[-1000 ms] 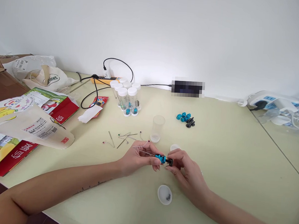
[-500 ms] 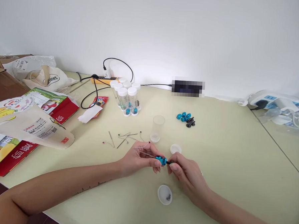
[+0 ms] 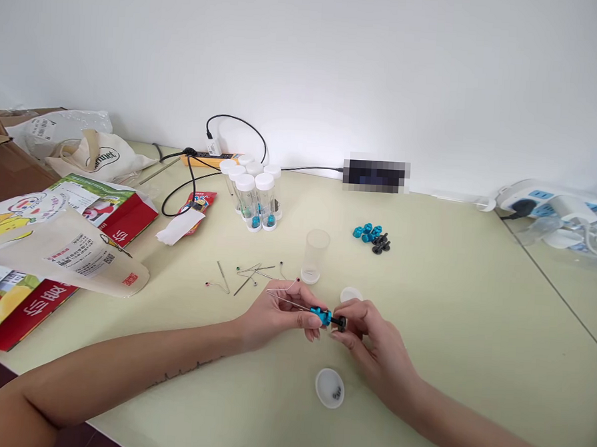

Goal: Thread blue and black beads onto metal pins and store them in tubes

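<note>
My left hand (image 3: 268, 318) is closed on a small blue ribbed fitting (image 3: 320, 315), pinched between thumb and fingers. A thin metal rod (image 3: 293, 304) and a bent wire with a small dark red tip run from it to the left. My right hand (image 3: 380, 338) pinches the round head of a black thumbscrew (image 3: 342, 324); its shank meets the blue fitting's right end. Below the hands lies a white cap (image 3: 322, 393) with several tiny dark pieces in it. Another white cap (image 3: 351, 295) is partly behind my right hand. Just beyond stands an uncapped clear tube (image 3: 316, 250).
Loose rods and wires (image 3: 248, 272) lie left of the tube. Capped tubes (image 3: 264, 198) stand in a group farther back. Blue fittings (image 3: 367, 232) and black thumbscrews (image 3: 381, 243) sit in a pile at centre right. Bags and packaging (image 3: 76, 255) crowd the left; a power strip (image 3: 540, 197) is at right.
My right fingers have shifted their grip on the black thumbscrew, so more of its round head shows. The blue fitting has risen very slightly in my left hand.
</note>
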Motion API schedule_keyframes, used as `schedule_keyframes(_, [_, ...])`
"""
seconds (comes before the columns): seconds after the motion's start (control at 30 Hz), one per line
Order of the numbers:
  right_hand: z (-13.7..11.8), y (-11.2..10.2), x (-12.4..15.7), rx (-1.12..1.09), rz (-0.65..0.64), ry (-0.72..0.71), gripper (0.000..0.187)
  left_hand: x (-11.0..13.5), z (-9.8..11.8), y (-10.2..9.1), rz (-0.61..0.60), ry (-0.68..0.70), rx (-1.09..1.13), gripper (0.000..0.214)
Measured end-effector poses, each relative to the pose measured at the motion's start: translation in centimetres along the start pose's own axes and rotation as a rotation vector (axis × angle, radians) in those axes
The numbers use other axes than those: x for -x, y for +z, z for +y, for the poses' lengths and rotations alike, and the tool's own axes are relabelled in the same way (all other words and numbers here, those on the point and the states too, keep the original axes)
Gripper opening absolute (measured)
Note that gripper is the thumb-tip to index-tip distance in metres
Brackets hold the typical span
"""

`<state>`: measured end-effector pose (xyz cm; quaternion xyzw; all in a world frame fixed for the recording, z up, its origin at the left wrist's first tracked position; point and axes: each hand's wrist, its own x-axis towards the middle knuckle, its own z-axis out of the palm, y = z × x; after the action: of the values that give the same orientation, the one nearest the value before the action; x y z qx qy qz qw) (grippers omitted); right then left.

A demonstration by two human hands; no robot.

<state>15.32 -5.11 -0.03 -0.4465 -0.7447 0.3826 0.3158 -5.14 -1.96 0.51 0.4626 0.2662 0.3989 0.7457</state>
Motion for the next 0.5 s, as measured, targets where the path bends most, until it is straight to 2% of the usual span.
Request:
schedule_keyframes(0.1, [0.22,0.07,0.12,0.035,-0.044,0.012,0.009,0.01,0.01,-0.01,-0.01,-0.005,-0.002,0.014])
schedule_keyframes(0.23, [0.22,0.07,0.06,0.041,0.032,-0.05,0.003,0.03,-0.03,-0.01,-0.008,-0.004,0.006,0.013])
schedule_keyframes(0.37, [-0.08,-0.12,0.01,0.092,-0.059,-0.027,0.016,0.04,-0.03,0.03,-0.03,-0.009,0.012,0.015])
schedule_keyframes(0.5, [-0.05,-0.05,0.01,0.082,0.024,-0.059,0.007,-0.01,0.02,0.03,-0.012,0.0,0.011,0.013])
